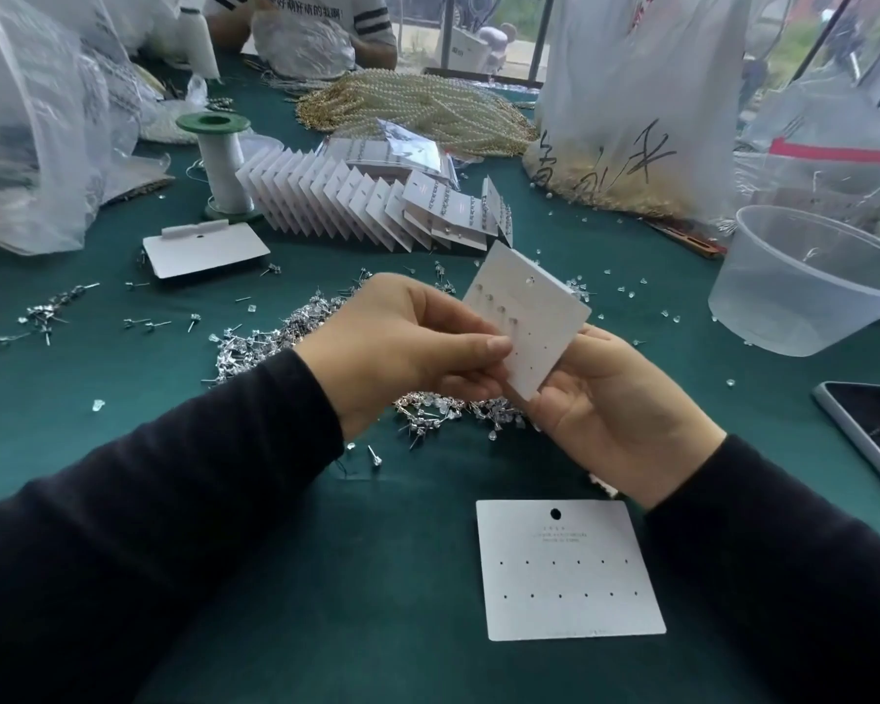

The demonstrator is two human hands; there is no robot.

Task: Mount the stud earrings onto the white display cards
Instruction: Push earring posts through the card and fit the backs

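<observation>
**Head view: both hands hold a part-filled card over the stud pile**

Head view, centre of frame: left hand [417,348] pinches the left edge of the held card [539,337], thumb on the front and fingers curled under. Cannot tell if a stud is also in that pinch. Right hand [616,398] grips the same card from behind at its lower right edge; its fingertips are hidden behind the card. The card is tilted, a corner pointing down, its hang hole toward the top. Four studs sit in its upper-left row of holes and the other holes are bare. Both sleeves are dark.

Loose stud earrings [275,337] are heaped on the green tablecloth [123,398] just under and left of the hands, with more scattered at mid left. A blank card [570,591] lies flat at lower centre, two rows of holes, apart from the hands. A fanned row of filled cards [356,205] stands at upper centre. A flat card stack [204,251] lies to its left, below a spool [222,165] with a green top. Small clear backs [605,292] are scattered right of the held card.

A clear plastic tub [809,282] is at mid right and a phone [875,434] at the right edge. Pearl strands [417,104] are piled at upper centre, with plastic bags at upper left and upper right. Another person [301,22] sits at the top edge.
</observation>
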